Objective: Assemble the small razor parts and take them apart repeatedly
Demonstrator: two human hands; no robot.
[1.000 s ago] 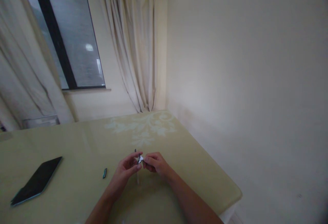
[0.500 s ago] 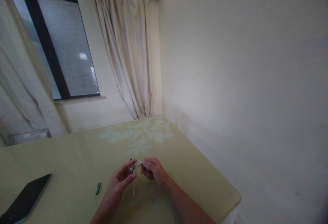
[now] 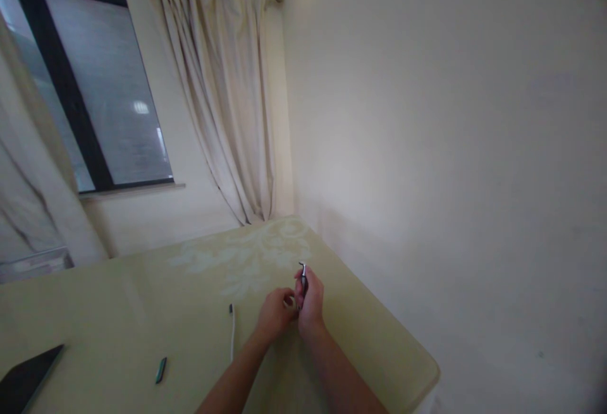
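Note:
My right hand [image 3: 310,300] is closed around a small silver-and-dark metal tool [image 3: 303,273], whose bent tip sticks up above the fingers. Against its lower side, my left hand [image 3: 277,313] is curled with thumb and forefinger drawn together. What lies between the left fingertips, if anything, is hidden. Left of both hands, a thin white stick or cord with a dark tip [image 3: 232,332] lies on the table, its near end behind my left forearm. Farther left is a small dark green-and-black piece [image 3: 161,370].
The table has a pale green cover [image 3: 118,306] with a white leaf pattern. A dark flat device [image 3: 28,376] lies at the lower left. A wall [image 3: 427,180] runs along the table's right side; curtains [image 3: 232,85] and a window [image 3: 104,85] are behind it.
The thin white piece with the dark tip has left my left hand and lies on the table. My left hand has moved right, to my right hand, which is raised with the tool upright.

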